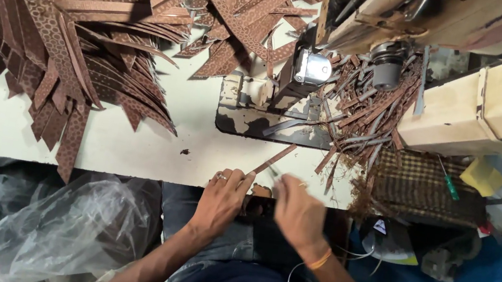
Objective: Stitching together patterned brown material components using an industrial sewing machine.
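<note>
While both hands (259,203) pinch a strip (274,158), trimmings (364,117) crowd the machine (301,76).

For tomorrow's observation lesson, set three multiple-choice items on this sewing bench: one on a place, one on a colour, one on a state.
1. Where is the big heap of patterned brown strips?
A. left part of the table
B. on the floor
C. on the checked cloth

2. What colour is the band on the right wrist?
A. green
B. orange
C. white

3. What is the left hand doing?
A. resting flat
B. hanging free
C. pinching a narrow brown strip

Answers: 1 A, the heap covers the table's left part. 2 B, orange shows. 3 C, its fingertips grip the strip's end.
</note>
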